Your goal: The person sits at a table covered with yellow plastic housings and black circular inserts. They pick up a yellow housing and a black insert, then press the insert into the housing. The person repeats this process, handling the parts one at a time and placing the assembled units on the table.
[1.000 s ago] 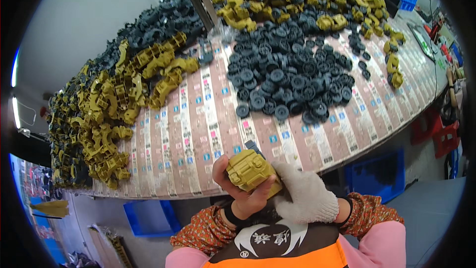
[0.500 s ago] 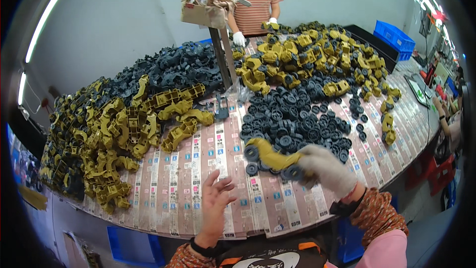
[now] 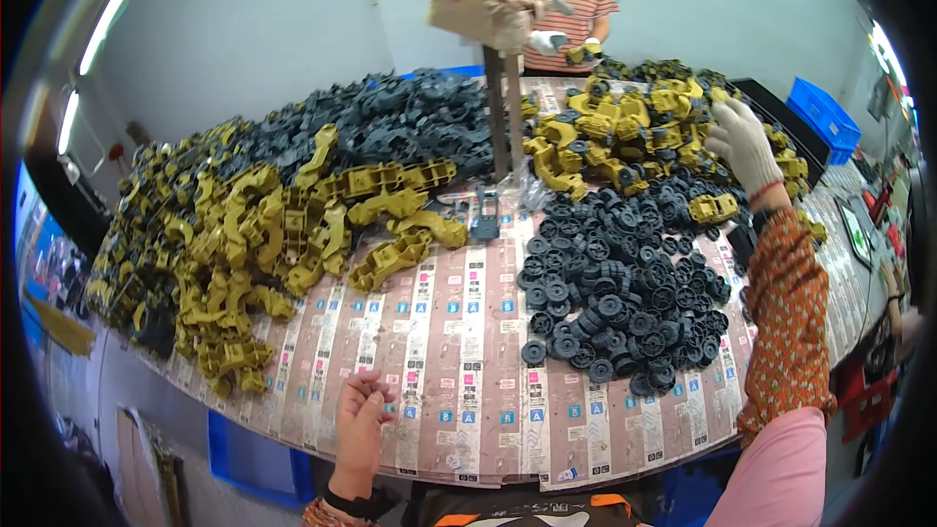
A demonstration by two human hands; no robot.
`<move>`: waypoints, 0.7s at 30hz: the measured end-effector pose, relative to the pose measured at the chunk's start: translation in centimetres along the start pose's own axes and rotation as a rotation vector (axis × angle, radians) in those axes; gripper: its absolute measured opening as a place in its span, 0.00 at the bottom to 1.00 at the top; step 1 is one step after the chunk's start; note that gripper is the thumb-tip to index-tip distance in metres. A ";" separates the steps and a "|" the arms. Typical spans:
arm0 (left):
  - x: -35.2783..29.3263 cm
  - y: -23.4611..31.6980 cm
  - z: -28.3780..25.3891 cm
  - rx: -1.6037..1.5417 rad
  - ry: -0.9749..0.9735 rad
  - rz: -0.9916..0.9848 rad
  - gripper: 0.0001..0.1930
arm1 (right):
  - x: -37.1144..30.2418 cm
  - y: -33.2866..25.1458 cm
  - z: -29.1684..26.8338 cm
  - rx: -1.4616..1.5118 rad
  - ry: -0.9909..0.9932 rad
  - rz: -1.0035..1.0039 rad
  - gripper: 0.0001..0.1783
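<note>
With the view read as a clock face, the gloved right hand (image 3: 750, 141) is between two and three o'clock, at the far edge of the heap of yellow toy cars (image 3: 615, 127) at two. Its fingers look somewhat apart, but I cannot tell whether they touch a car or have one between them. The bare left hand (image 3: 361, 420), at seven, is above the table (image 3: 390, 346) with its fingers loosely curled and nothing in them. A reach this long seems best done with the wrist high, so the flowered sleeve (image 3: 791, 307) clears the loose wheels (image 3: 625, 283) between three and four, and the lone car (image 3: 713, 208) on their far side at three. The heap looks loosely stacked, so gentle contact from above should work better than a sideways push, which could send cars sliding into the wheels. The left hand is well placed near the yellow shells (image 3: 278, 224) at nine; keeping it clear of the right arm's path would be sensible.
</note>
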State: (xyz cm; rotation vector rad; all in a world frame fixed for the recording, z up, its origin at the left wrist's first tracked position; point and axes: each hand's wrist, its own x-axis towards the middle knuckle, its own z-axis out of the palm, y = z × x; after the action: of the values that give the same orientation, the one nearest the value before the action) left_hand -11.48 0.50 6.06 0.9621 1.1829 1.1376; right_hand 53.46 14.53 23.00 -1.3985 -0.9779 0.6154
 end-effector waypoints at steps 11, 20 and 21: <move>13.8 2.6 -9.2 0.613 0.328 0.525 0.17 | -20.7 2.9 4.1 -0.522 -0.306 0.097 0.21; 26.9 4.2 -9.0 0.923 0.170 0.453 0.29 | -31.8 0.9 3.2 -0.750 -0.441 0.050 0.20; 27.9 4.4 -7.0 0.915 0.058 0.426 0.30 | -32.6 0.7 3.0 -0.797 -0.440 0.059 0.20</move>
State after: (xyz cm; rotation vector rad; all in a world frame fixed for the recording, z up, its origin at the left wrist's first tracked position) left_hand -18.69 28.61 4.08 1.9546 1.6318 0.9270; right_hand 34.86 -11.39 15.59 -2.0383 -1.6520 0.6165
